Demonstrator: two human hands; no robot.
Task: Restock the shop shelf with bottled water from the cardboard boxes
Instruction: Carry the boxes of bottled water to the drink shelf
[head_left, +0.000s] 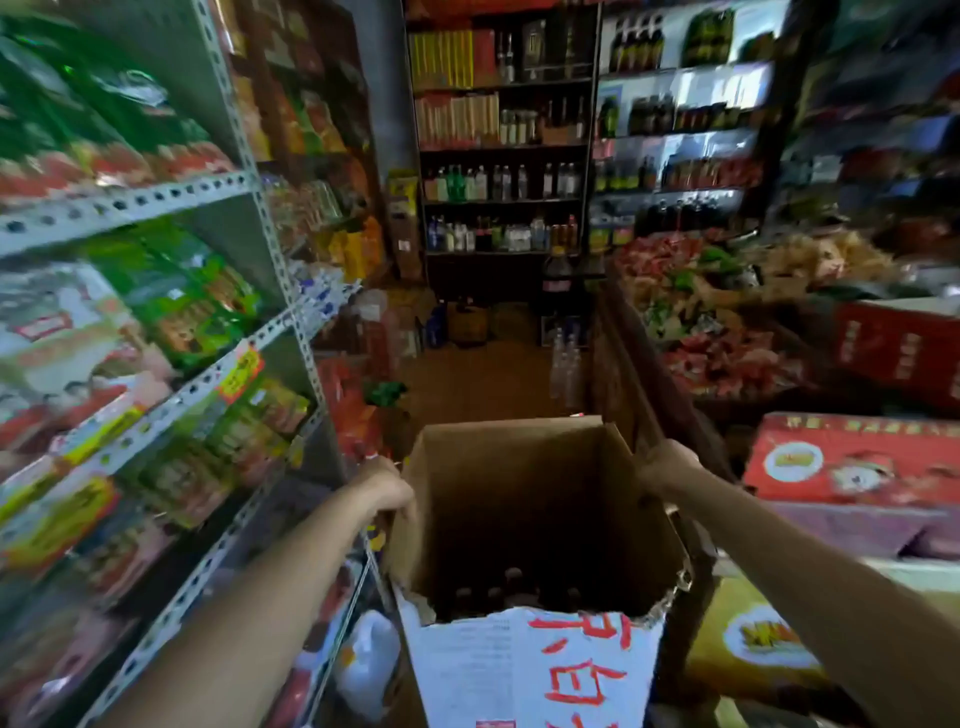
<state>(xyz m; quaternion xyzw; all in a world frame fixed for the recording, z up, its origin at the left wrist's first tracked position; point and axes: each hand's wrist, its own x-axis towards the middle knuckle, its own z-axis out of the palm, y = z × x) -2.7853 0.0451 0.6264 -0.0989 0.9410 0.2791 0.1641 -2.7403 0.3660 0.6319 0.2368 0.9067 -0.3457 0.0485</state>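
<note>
Left hand (387, 491) and right hand (667, 465) are clamped on opposite top edges of the open cardboard box (519, 499), carried in the aisle beside the shelf (156, 197); bottles (511, 590) inside judged heavy, thin walls floppy, bottom support advised.

1. Two arms enter from the lower edge, one on each side of the view.
2. Both forearms are bare up to the frame edge; no sleeve shows on either.
3. The left hand (382, 491) wears no glove, ring or band that can be seen.
4. The right hand (670, 465) is likewise bare, with no watch at the wrist.
5. Motion blur softens the fingers, so nails and fine marks cannot be told.
</note>
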